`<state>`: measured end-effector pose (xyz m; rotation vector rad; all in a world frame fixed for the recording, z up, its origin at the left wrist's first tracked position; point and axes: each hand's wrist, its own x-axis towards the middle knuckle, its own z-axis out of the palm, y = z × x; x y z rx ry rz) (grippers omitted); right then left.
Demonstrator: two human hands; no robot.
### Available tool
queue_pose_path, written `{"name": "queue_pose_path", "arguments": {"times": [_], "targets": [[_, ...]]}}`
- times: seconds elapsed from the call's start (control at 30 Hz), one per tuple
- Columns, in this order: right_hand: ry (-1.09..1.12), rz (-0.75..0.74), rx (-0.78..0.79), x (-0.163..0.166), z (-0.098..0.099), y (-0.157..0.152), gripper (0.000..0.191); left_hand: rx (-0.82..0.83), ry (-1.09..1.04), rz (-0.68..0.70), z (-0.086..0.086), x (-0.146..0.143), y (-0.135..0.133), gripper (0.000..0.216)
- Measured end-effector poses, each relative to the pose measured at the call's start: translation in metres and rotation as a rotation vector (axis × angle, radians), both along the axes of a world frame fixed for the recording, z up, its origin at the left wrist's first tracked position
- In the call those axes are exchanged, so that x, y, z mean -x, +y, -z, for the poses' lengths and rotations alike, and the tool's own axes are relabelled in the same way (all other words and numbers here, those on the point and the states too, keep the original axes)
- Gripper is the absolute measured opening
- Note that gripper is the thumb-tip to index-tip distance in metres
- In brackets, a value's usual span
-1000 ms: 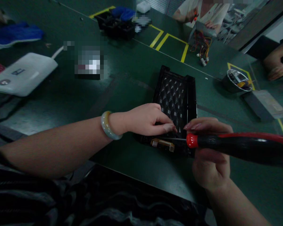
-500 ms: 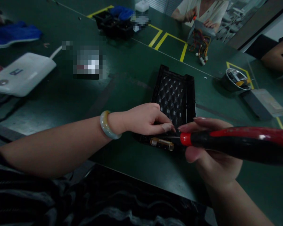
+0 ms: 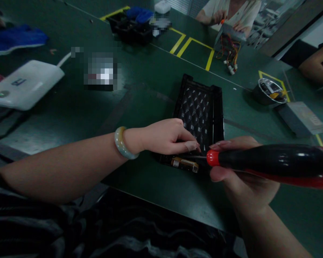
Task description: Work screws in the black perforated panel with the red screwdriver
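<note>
Clenching a screwdriver (image 3: 269, 161), right hand (image 3: 239, 179) nears curled left hand (image 3: 167, 138), its grip unclear.

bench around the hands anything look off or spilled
A tangle of red and yellow wires spills from an open metal casing across the bench, lying loose on the green mat. The black plastic case looks undamaged.

Screwdriver (image 3: 269, 161) blk w/ red cap (tray (image 3: 196, 114) blk too, diamond pattern).
</note>
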<state>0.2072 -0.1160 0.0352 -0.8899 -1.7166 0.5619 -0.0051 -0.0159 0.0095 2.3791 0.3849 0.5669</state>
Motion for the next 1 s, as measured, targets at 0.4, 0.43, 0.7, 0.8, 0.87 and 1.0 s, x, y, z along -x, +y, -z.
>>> {"name": "queue_pose_path", "arguments": {"times": [0.4, 0.43, 0.7, 0.8, 0.87, 1.0], "targets": [[0.030, -0.031, 0.040, 0.0056, 0.0014, -0.0052, 0.079, -0.036, 0.051, 0.034, -0.0050, -0.0009, -0.0007, 0.041], [0.032, -0.027, 0.043, 0.0063, 0.0013, -0.0051, 0.077, -0.039, 0.054, 0.032, -0.0062, -0.0010, -0.0010, 0.039], [-0.026, 0.005, 0.067, 0.0051, 0.0016, -0.0043, 0.078, -0.020, 0.024, 0.027, -0.0076, -0.0006, -0.0019, 0.035], [-0.043, -0.018, 0.026, 0.0012, 0.0028, -0.0027, 0.078, 0.029, -0.011, 0.032, -0.0043, 0.0005, -0.0009, 0.032], [-0.037, -0.014, 0.016, 0.0005, 0.0032, -0.0027, 0.078, 0.044, -0.025, 0.028, -0.0029, 0.0007, -0.0004, 0.031], [0.004, -0.033, 0.035, 0.0037, 0.0016, -0.0042, 0.085, -0.005, 0.010, 0.046, -0.0036, -0.0005, -0.0003, 0.034]]}}
